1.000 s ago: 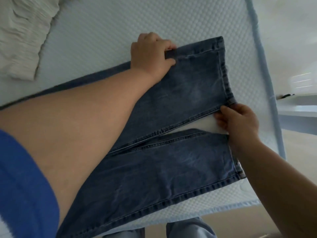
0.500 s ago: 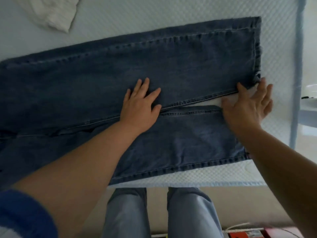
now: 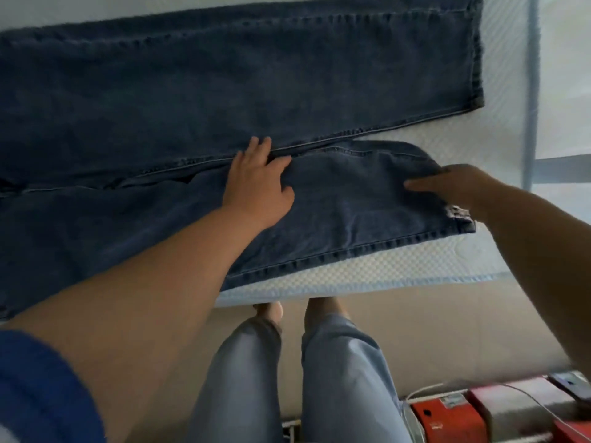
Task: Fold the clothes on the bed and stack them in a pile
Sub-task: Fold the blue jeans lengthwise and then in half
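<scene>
A pair of dark blue jeans lies spread across the white mattress, its legs pointing right. My left hand presses flat on the near leg, fingers reaching the seam between the two legs. At the near leg's hem, my right hand pinches the cloth with the thumb on top. That hem end is lifted off the mattress and curls up toward the left. The far leg lies flat, and its hem sits near the bed's right edge.
The mattress's near edge with pale blue piping runs just above my legs in light blue trousers. Red boxes and a white cable lie on the floor at the lower right.
My right hand went from lying flat at the hems to pinching the near leg's hem and lifting it. The left hand stays pressed near the seam between the legs.
</scene>
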